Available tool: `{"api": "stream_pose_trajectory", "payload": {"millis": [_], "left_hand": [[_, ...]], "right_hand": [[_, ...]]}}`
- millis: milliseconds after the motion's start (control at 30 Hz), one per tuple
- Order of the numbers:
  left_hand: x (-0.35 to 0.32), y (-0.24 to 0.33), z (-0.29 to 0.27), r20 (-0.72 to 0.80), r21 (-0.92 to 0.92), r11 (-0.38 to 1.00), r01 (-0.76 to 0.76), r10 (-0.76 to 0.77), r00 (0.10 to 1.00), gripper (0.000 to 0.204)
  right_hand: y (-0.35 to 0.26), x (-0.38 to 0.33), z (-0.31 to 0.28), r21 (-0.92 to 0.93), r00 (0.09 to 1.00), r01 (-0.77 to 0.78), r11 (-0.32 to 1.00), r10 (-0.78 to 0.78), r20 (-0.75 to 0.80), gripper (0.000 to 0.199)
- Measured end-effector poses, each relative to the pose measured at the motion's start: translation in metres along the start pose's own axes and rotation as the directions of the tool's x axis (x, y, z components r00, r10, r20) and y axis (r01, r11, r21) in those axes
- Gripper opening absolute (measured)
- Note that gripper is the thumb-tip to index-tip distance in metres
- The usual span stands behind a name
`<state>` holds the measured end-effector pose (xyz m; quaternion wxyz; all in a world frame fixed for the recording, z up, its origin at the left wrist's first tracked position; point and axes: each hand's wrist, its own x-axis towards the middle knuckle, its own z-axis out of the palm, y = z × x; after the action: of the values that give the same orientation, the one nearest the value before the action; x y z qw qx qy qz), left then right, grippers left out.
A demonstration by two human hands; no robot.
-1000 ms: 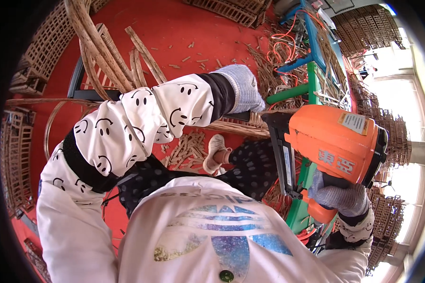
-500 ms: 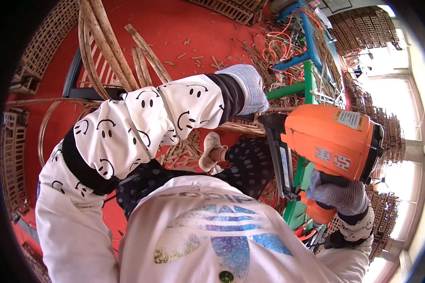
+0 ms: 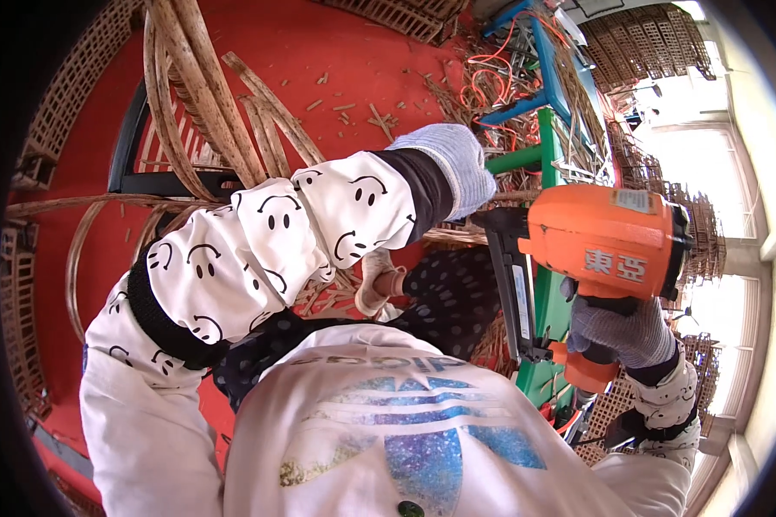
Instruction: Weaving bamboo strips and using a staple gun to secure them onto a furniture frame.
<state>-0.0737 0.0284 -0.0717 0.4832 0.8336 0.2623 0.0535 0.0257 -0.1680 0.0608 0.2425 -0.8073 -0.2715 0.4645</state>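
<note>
Two gloved hands are working close together here. I am watching the left hand (image 3: 453, 164), at about twelve o'clock from the lap, closing around a thin rattan strip (image 3: 457, 234) and pinning it beside the green frame (image 3: 550, 258). At three o'clock the right hand (image 3: 619, 332) is gripping the handle of the orange nail gun (image 3: 608, 241), whose black nose is pointing at that strip. I am judging the fingers too near the nose; a slipping strip could send a nail into the glove. Compared with a second ago, the left arm is sitting higher and the gun is tilting slightly closer.
</note>
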Motion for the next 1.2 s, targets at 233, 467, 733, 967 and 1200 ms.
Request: {"api": "stream_pose_trajectory", "payload": {"millis": [233, 467, 733, 967, 1200], "left_hand": [[0.006, -0.002, -0.006, 0.028, -0.049, 0.998, -0.03, 0.031, 0.999, 0.03], [0.006, -0.006, -0.009, 0.148, -0.131, 0.99, -0.054, 0.073, 0.986, 0.023], [-0.006, 0.004, -0.014, 0.206, 0.091, 0.985, -0.148, 0.127, 0.97, 0.06], [-0.014, 0.021, -0.006, 0.245, 0.34, 0.831, -0.44, 0.374, 0.895, 0.056], [-0.02, 0.009, 0.022, 0.275, 0.819, 0.279, -0.502, 0.576, 0.77, 0.048]], "right_hand": [[0.02, 0.004, -0.003, -0.162, 0.988, 0.058, 0.985, -0.08, -0.133, 0.028], [0.086, 0.005, -0.063, 0.327, 0.862, 0.424, 0.844, -0.267, -0.43, 0.021], [0.251, 0.051, -0.171, 0.277, 0.695, 0.382, 0.882, -0.077, -0.715, 0.025], [0.33, 0.141, -0.212, -0.166, 0.505, -0.541, 0.825, 0.161, -0.848, 0.057], [0.398, 0.105, -0.276, 0.059, 0.425, -0.221, 0.973, 0.151, -0.893, 0.061]]}}
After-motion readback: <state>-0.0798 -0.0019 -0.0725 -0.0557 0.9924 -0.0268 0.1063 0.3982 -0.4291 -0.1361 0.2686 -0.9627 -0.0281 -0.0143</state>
